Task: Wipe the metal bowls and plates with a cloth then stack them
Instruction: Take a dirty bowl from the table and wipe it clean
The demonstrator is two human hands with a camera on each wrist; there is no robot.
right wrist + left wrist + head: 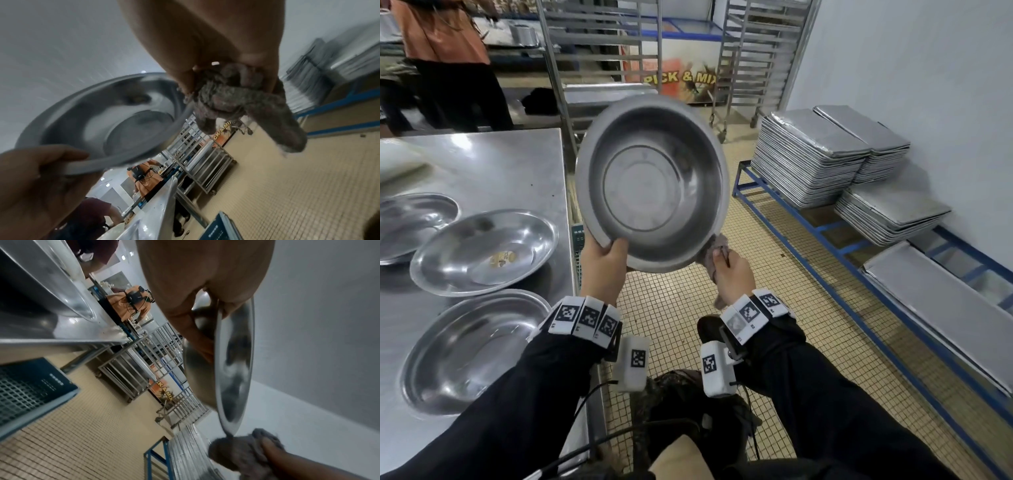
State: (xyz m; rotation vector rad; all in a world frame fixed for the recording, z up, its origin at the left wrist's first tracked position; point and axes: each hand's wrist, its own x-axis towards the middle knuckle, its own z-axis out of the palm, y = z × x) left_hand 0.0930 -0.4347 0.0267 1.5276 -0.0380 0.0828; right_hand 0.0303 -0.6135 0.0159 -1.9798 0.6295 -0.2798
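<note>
Your left hand (604,260) grips the rim of the round, dull-grey metal bowl (652,183), held tilted above the tiled floor, interior facing you. Your right hand (732,274) clutches a bunched grey cloth (236,104) against its lower rim.

Commercial kitchen: steel worktop (482,164) carrying metal plates (482,251), wheeled tray racks (760,58) standing behind, baking trays (808,157) sitting stacked on blue frame (825,233), small-tiled floor (688,301) running underneath.

steel table (482,164) | three shallow metal plates (482,251) | blue floor rack (808,226) | stacked trays (808,154)
</note>
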